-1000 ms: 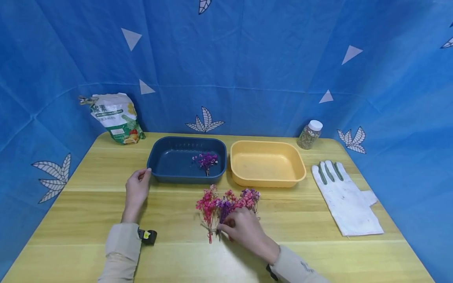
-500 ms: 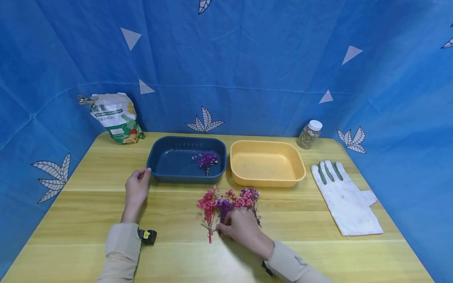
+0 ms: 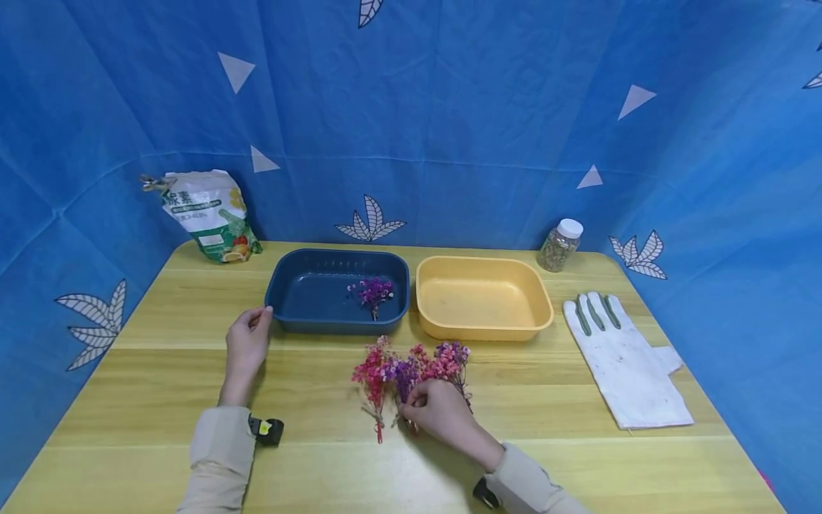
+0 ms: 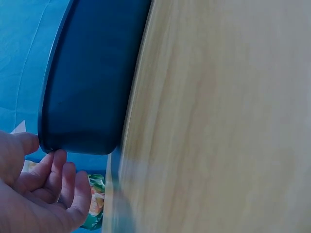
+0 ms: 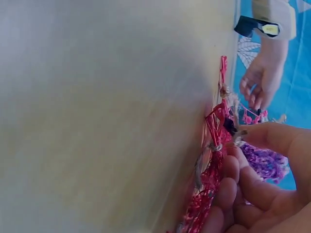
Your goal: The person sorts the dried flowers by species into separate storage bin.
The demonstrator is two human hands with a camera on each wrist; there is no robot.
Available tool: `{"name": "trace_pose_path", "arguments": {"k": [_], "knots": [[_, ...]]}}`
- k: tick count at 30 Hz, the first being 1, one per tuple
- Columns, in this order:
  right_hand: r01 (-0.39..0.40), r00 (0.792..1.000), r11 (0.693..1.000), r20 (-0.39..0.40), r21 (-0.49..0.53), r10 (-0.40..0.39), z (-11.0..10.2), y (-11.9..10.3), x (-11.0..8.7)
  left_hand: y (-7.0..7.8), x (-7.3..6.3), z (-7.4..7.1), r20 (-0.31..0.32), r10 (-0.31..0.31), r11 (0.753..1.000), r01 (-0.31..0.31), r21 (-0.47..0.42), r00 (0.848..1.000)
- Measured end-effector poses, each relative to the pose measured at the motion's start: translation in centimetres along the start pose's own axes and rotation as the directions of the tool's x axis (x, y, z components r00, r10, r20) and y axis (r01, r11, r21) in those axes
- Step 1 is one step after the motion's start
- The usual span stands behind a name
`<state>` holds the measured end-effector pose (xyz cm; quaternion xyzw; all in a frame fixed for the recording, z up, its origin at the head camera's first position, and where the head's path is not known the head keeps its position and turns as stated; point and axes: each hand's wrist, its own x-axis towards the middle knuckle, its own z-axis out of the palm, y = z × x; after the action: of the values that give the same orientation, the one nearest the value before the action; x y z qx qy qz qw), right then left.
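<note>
My left hand (image 3: 247,346) pinches the near left corner of a dark blue plastic basin (image 3: 337,327); thumb and fingertips meet at its rim (image 4: 44,145) in the left wrist view. Inside that basin lies a small purple dried flower bunch (image 3: 374,291). Over the table in front, my right hand (image 3: 443,410) pinches the tied stems of another purple dried flower bunch (image 3: 403,375), its blossoms (image 5: 267,162) seen behind the fingers in the right wrist view. A hot-pink bunch (image 3: 372,373) lies to its left, and pink and mauve blossoms (image 3: 447,363) to its right, partly hidden by the hand.
A yellow basin (image 3: 484,333) stands right of the blue one. Farther right lie a white work glove (image 3: 629,371) and a lidded jar (image 3: 559,246). A clipped fertilizer bag (image 3: 212,218) leans at the back left, before the blue cloth (image 3: 449,107).
My right hand has shifted slightly with the purple bunch between its fingers. The hot-pink bunch beside it has slid a little left. My left hand stays at the basin corner.
</note>
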<state>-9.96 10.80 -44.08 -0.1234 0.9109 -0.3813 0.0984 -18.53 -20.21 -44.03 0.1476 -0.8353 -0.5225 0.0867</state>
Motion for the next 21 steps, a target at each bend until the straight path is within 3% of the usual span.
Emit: {"name": "trace_pose_path", "arguments": {"k": [10,21], "knots": [[0.006,0.999,0.989,-0.039,0.145,-0.001,-0.2,0.3,-0.2,0.1,0.0,0.0,0.009,-0.002,1.0,0.002,-0.006,1.0],[0.052,0.996,0.982,-0.079,0.179,-0.039,-1.2,-0.7,-0.3,0.2,-0.1,-0.1,0.006,-0.012,1.0,0.012,-0.005,1.0]]}}
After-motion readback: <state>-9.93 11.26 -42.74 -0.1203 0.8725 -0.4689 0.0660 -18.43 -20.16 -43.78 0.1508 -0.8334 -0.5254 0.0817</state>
